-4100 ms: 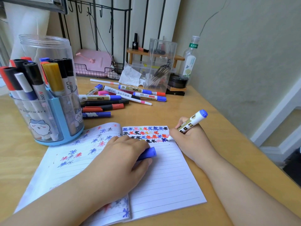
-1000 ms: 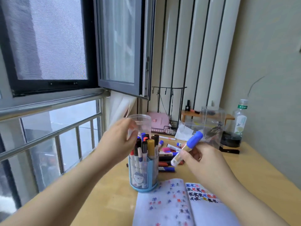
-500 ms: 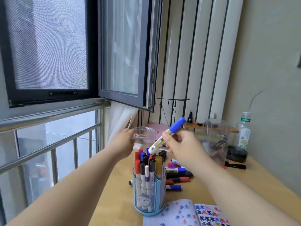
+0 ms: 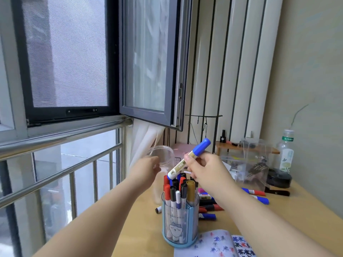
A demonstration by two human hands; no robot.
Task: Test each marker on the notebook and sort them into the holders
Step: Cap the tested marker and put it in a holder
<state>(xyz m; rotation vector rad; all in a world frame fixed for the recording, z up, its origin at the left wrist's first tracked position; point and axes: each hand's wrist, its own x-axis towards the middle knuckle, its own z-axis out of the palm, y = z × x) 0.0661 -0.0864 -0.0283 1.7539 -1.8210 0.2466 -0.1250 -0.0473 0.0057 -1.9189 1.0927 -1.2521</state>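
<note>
My right hand: my right hand (image 4: 205,168) pinches a marker with a blue cap (image 4: 189,159). The cap points up and away from me, and the lower end hangs just above the markers that stand in the blue holder (image 4: 179,219).

My left hand: my left hand (image 4: 146,168) grips the side of a clear jar (image 4: 161,158) that stands behind the blue holder, near the window. My fingers are curled around its wall. I cannot see any marker inside it.

Marker in hand: it has its cap on, so I judge that its test is finished and it now goes into a holder. If it goes in the blue holder or in the jar, I cannot tell from here.

Done, as I judge: the blue holder already carries many markers: red, black, blue and one gold. The notebook (image 4: 216,244) lies open at the bottom edge, and its pages show many small marks in blue, red and black.

Left to do, as I judge: a group of loose markers (image 4: 208,204) lies on the surface (image 4: 144,229) behind the blue holder, and two more markers (image 4: 257,195) lie further to the right. Each of them probably needs a test and a place. So the task seems more than half done, but not near the end.
</note>
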